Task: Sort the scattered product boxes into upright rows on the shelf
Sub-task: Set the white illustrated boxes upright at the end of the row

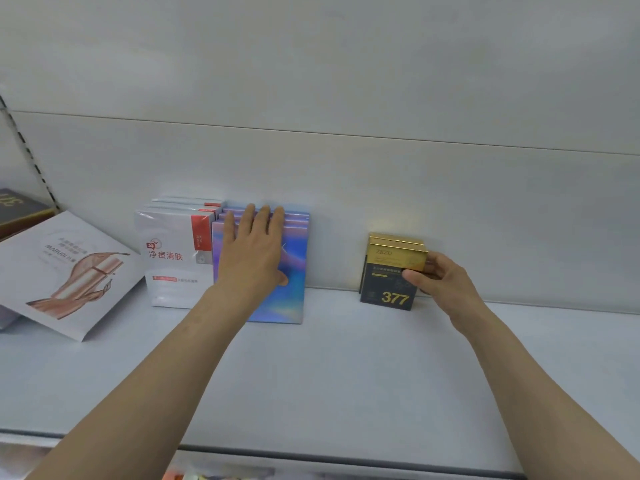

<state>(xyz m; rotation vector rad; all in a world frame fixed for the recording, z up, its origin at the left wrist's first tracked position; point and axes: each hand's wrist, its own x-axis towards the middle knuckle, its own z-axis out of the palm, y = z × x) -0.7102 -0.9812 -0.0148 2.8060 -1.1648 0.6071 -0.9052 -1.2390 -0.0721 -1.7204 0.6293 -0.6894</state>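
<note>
On the white shelf (pixel 346 358) a row of iridescent blue-purple boxes (pixel 294 265) stands upright against the back wall. My left hand (pixel 254 251) lies flat on the front box, fingers spread over its top edge. To their left stands a row of white boxes with red labels (pixel 173 258). Further right, black and gold boxes marked 377 (pixel 388 278) stand upright. My right hand (pixel 440 278) grips the front one by its right side, thumb on its face.
A large white box with a rose-gold picture (pixel 65 271) leans tilted at the left. Behind it a dark box (pixel 17 209) lies at the far left edge. The shelf's front lip (pixel 346 455) runs along the bottom.
</note>
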